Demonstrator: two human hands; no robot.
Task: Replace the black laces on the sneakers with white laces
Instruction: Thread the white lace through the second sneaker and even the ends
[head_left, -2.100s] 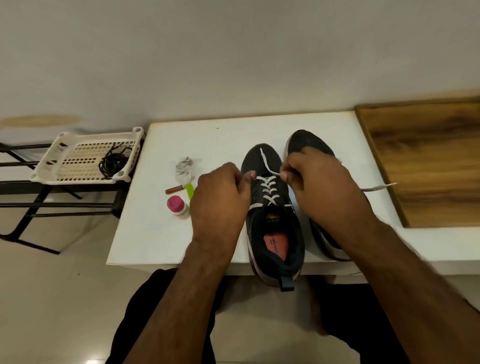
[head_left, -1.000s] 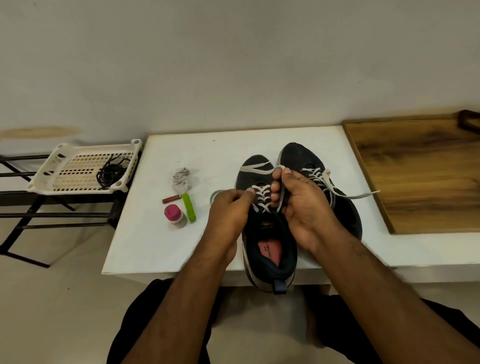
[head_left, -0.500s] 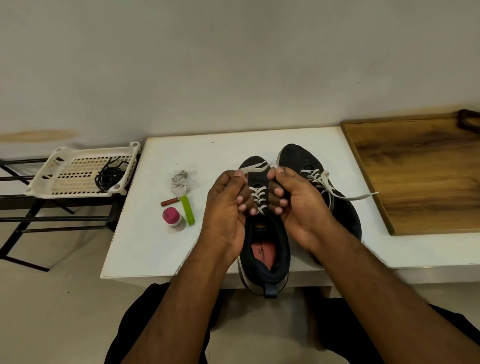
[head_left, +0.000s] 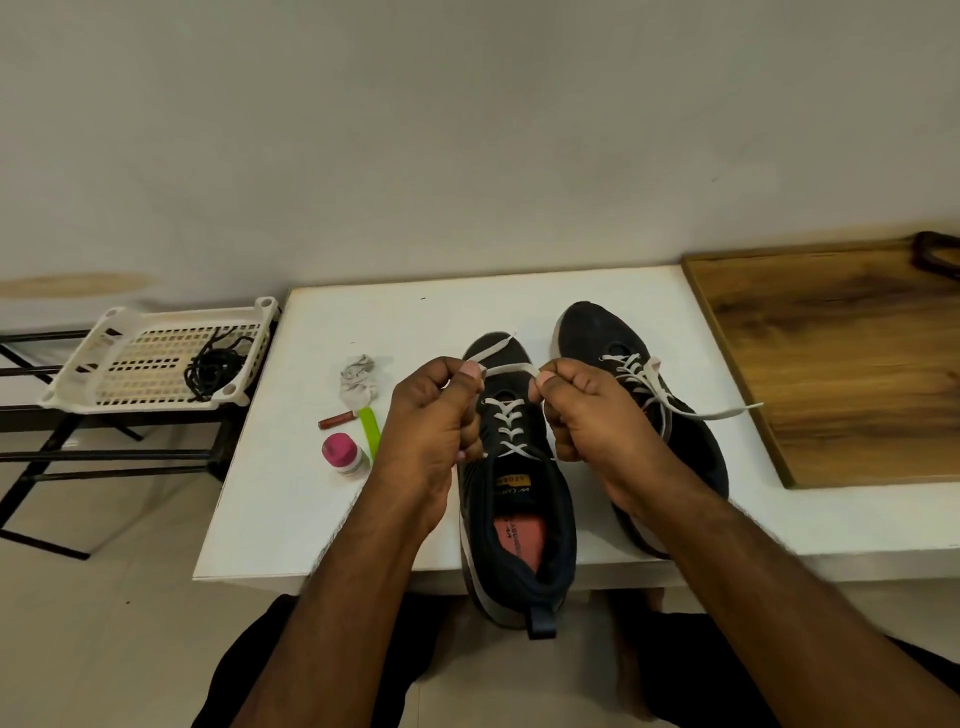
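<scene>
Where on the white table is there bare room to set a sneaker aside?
Bare: the far strip of the white table behind both sneakers, and its near-left corner below the pink-capped bottle. The wooden board is mostly bare. Crowded: the middle, around the hands.

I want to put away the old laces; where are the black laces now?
In the head view, the black laces lie bunched in the white perforated basket on the black rack, left of the white table, apart from both sneakers.

The two sneakers are black with white laces, the table is white, a cream perforated basket at left holds black laces, and the board is brown wood-grained.
</scene>
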